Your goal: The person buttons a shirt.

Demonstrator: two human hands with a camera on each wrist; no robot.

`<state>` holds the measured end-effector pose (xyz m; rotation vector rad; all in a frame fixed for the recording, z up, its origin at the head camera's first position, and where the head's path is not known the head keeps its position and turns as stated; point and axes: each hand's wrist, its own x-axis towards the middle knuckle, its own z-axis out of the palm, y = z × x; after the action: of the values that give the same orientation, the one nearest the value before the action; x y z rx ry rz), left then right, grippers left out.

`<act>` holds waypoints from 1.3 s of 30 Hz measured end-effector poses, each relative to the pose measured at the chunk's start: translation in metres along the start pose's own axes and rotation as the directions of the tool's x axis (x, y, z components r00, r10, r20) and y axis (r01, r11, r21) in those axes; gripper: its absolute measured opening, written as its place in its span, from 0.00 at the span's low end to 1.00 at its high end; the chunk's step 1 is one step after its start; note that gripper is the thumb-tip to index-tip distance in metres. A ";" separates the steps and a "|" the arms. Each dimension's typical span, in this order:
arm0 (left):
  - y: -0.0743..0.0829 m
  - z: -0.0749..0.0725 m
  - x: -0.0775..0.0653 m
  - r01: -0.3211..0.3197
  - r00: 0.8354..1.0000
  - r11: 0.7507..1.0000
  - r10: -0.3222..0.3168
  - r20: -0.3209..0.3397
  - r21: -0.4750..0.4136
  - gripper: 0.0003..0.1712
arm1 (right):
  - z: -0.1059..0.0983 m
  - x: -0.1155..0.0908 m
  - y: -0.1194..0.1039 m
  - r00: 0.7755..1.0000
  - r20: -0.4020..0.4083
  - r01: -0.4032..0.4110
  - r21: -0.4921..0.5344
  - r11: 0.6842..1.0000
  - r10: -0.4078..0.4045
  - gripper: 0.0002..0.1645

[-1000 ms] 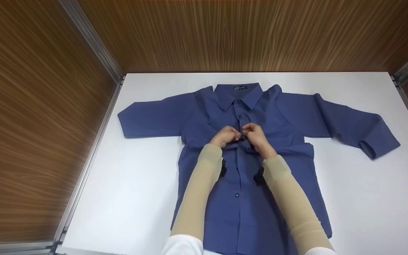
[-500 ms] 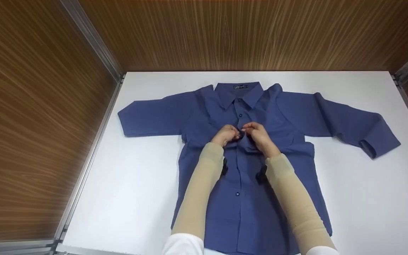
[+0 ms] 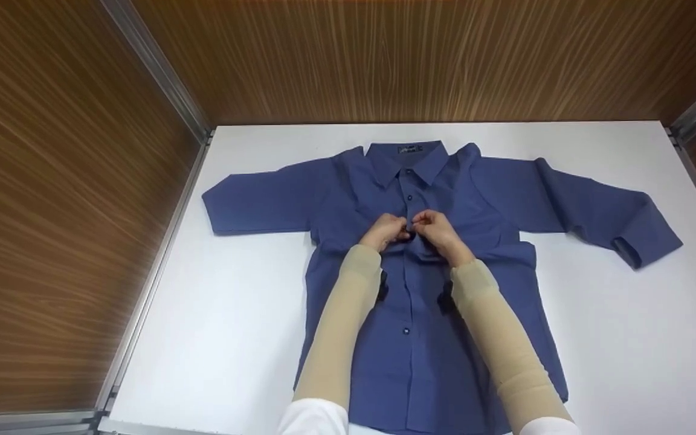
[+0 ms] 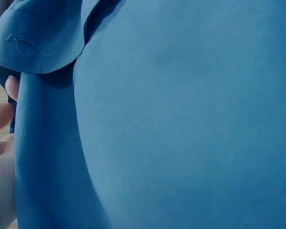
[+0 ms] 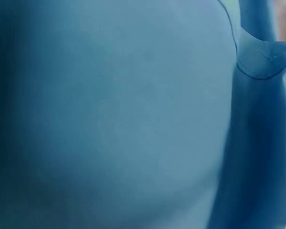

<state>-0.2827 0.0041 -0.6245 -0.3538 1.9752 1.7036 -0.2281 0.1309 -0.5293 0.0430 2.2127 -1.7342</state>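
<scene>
A blue button-up shirt (image 3: pixel 372 362) lies front up with its collar (image 3: pixel 432 166) at the far side. At mid-chest, my left hand (image 3: pixel 385 232) pinches the front placket from the left. Close beside it, my right hand (image 3: pixel 437 232) pinches the fabric from the other side, fingertips nearly meeting. A dark fold shows just below the fingertips, where the cloth is lifted. One button (image 3: pixel 409 198) sits above the hands, another button (image 3: pixel 406 331) well below. In the left wrist view, raised fabric with stitching and a loose thread (image 4: pixel 26 44) hides most of the fingers.
The shirt rests on a white table (image 3: pixel 221 314). Its left sleeve-side (image 3: pixel 263 202) is spread outward; the right sleeve (image 3: pixel 602 211) bends at its cuff. Wood-grain panels (image 3: pixel 384 60) wall in the back and sides, with metal rails (image 3: pixel 161 72) at the corners.
Both hands stay at the same place on the placket. Their fingertips have shifted slightly, and the small button glimpsed between them a second ago is now hidden.
</scene>
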 end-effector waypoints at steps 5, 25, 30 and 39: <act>-0.009 0.002 0.012 -0.031 1.000 0.999 0.031 0.002 0.037 0.11 | 0.000 -0.001 -0.001 1.000 0.013 -0.001 -0.042 0.999 0.002 0.04; -0.109 0.015 0.164 -0.113 0.992 0.972 0.124 -0.038 0.206 0.12 | 0.001 0.001 0.003 0.996 0.063 0.071 -0.081 0.994 -0.066 0.06; -0.109 0.016 0.165 -0.098 0.991 0.977 0.113 -0.072 0.191 0.15 | 0.001 0.001 0.003 0.992 0.088 0.096 -0.054 0.994 -0.091 0.06; -0.027 0.010 0.034 -0.068 0.991 0.992 0.079 -0.106 0.104 0.16 | 0.000 0.000 -0.001 0.998 0.057 0.029 -0.111 0.993 -0.022 0.07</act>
<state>-0.2951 0.0134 -0.6661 -0.3494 2.1693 1.6541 -0.2285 0.1302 -0.5284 -0.0596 2.2750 -1.6009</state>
